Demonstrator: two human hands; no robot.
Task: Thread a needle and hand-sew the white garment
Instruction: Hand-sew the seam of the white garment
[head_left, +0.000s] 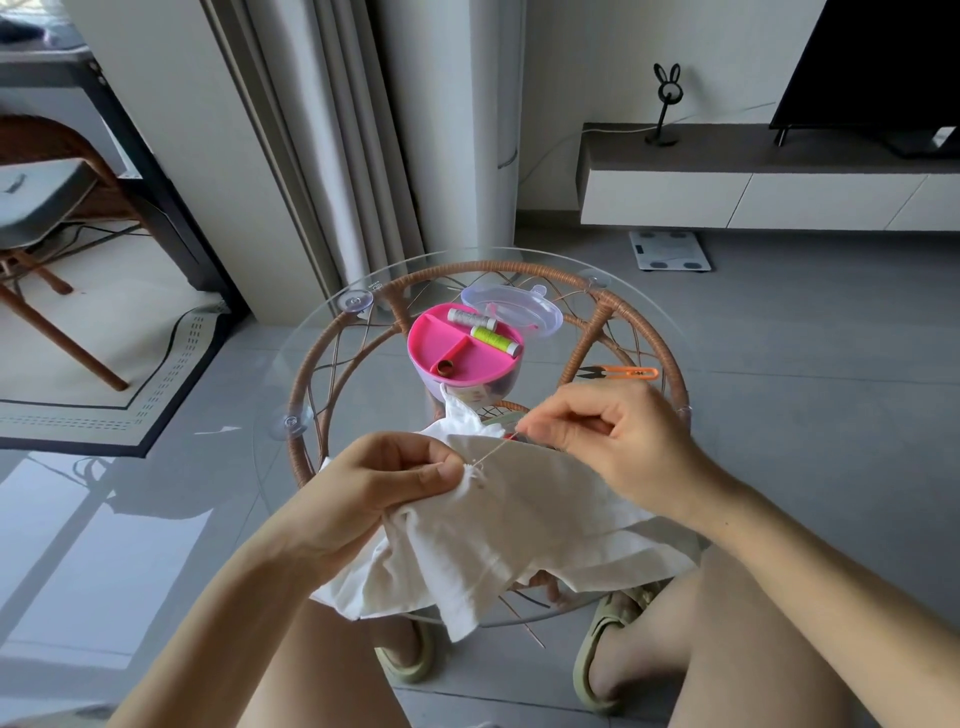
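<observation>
Your left hand (400, 480) pinches a bunched fold of the crumpled white cloth garment (530, 525), which hangs off the round glass table's (322, 338) 6 o'clock edge. Your right hand (613, 441), at its 3 o'clock, pinches the taut pale thread (493, 453).

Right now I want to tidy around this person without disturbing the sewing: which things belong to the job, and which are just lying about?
In the job: white garment, gripped by the left hand; thread, pinched taut by the right hand; pink sewing box with spools; orange snips.
Lying about: floor scale; rabbit ornament; television; chair.
</observation>
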